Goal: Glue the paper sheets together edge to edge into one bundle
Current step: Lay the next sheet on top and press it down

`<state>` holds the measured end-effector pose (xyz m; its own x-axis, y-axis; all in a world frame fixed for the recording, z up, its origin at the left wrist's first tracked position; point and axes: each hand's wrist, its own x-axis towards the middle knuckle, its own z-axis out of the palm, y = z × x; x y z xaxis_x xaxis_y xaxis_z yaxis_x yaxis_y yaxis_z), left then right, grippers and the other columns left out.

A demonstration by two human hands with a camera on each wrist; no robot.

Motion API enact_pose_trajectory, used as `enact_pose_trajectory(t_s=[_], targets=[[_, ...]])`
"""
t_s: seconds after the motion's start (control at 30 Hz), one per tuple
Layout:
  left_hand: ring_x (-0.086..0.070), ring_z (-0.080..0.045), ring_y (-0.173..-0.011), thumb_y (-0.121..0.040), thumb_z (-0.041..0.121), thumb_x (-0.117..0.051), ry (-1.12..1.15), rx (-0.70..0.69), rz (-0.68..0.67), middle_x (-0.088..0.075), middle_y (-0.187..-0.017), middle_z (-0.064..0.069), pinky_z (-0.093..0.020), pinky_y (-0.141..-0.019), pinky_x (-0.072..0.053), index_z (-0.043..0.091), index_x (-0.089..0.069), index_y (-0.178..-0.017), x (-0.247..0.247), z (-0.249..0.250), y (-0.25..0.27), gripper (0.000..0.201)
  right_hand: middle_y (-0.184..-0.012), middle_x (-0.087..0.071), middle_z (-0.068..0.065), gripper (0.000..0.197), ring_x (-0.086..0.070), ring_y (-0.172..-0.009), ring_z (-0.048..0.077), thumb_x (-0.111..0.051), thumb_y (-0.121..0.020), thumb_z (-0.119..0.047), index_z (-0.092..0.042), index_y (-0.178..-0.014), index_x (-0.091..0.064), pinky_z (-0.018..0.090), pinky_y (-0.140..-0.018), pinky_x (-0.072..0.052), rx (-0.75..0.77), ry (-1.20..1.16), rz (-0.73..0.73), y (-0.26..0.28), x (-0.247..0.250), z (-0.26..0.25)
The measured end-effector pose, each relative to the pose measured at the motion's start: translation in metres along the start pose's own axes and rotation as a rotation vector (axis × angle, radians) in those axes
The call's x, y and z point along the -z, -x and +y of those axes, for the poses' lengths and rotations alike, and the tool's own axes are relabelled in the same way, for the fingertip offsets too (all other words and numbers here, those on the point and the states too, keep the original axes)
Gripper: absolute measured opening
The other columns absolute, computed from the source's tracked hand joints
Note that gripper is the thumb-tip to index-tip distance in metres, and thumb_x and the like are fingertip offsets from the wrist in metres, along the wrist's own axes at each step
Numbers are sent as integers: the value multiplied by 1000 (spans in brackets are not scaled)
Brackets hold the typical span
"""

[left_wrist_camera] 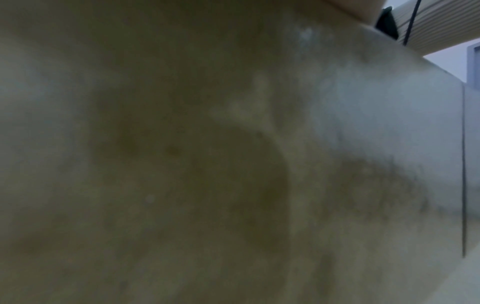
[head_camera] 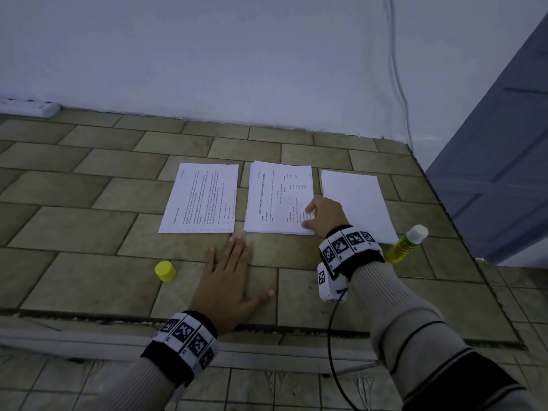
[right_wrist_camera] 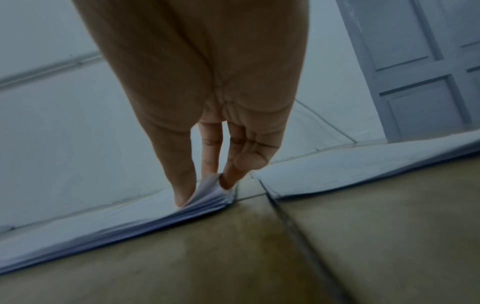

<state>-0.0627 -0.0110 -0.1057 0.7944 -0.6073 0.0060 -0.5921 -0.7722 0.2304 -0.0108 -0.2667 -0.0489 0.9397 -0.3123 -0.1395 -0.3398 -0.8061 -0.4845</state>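
Three groups of white paper lie in a row on the tiled floor: a printed sheet (head_camera: 201,198) at left, a printed stack (head_camera: 278,197) in the middle, a blank stack (head_camera: 355,203) at right. My right hand (head_camera: 321,216) pinches the near right corner of the middle stack (right_wrist_camera: 210,193), lifting the top sheets between thumb and fingers (right_wrist_camera: 228,181). My left hand (head_camera: 231,274) lies flat on the floor, fingers straight, just below the gap between the left sheet and the middle stack. A yellow-green glue stick (head_camera: 407,243) with a white tip lies right of my right wrist. Its yellow cap (head_camera: 165,270) stands left of my left hand.
A white wall (head_camera: 267,54) runs behind the papers, with a cable (head_camera: 400,84) hanging down it. A grey-blue door (head_camera: 504,173) stands at right. A white power strip (head_camera: 29,106) lies at the far left by the wall. A step edge (head_camera: 267,324) crosses the floor near me.
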Motion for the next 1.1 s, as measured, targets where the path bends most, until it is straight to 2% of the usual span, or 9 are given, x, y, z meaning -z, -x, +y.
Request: enact_pose_trajectory(t_s=[0.23,0.47,0.57,0.63,0.7,0.77,0.93,1.03,1.1], targets=[[6,-20,-149,-80,87,-4,-22,-8,-9,-3,-162,-7,-48,-118,7,9,-13,-155,-1,-1,0,109,-126,-47,18,30,-53,-113,30,-70,-84,-14,-8,-112,-62,34,-93,-46,-21,61,-10,3,-4,-4],[15,-15,-148,-74,88,7,-19,24,-52,4,-162,-4,-44,-119,12,12,-5,-156,4,1,0,112,-125,-42,15,36,-49,-115,30,-64,-89,-27,-14,-122,-55,34,-94,-42,-12,-6,52,20,3,-6],[16,-10,-147,-64,91,13,76,68,-91,9,-162,-2,-41,-120,13,14,1,-156,10,1,-2,121,-118,-48,13,31,-52,-108,27,-64,-88,-24,-14,-118,-60,34,-92,-46,100,-125,205,40,19,-6],[11,-6,-147,-60,95,9,258,108,-112,10,-163,1,-38,-121,8,16,1,-156,24,2,-4,124,-114,-52,9,24,-54,-96,20,-64,-89,-20,-15,-112,-63,22,-82,-45,204,-172,371,56,33,-2],[5,0,-144,-69,92,-9,450,116,-77,7,-161,10,-35,-122,-2,24,-3,-155,44,5,-4,110,-111,-55,5,19,-53,-90,11,-64,-89,-16,-16,-108,-63,17,-76,-40,276,-210,547,71,49,5],[-3,1,-144,-79,81,-28,535,93,5,-3,-160,15,-34,-121,-12,28,-13,-154,67,9,-7,93,-110,-57,4,20,-50,-94,7,-66,-87,-14,-15,-106,-62,20,-82,-40,276,-250,701,81,61,18],[-25,-19,-144,-90,60,-47,441,164,139,-28,-157,-3,-42,-118,-24,16,-31,-150,99,-12,-40,76,-125,-50,9,51,-44,-116,15,-73,-80,-11,-5,-126,-51,11,-93,-26,-1,-417,829,96,73,47],[-30,-29,-140,-95,51,-51,219,336,51,-35,-153,-13,-45,-113,-30,9,-33,-148,94,-38,-70,70,-125,-43,3,70,-43,-110,17,-73,-82,-18,-6,-139,-35,19,-87,-30,-234,-566,712,101,71,59],[-33,-33,-137,-93,54,-52,79,423,-62,-39,-148,-16,-48,-110,-33,6,-37,-144,86,-52,-87,72,-127,-46,9,74,-45,-112,22,-73,-83,-24,-3,-140,-31,24,-85,-31,-330,-597,629,100,67,69]])
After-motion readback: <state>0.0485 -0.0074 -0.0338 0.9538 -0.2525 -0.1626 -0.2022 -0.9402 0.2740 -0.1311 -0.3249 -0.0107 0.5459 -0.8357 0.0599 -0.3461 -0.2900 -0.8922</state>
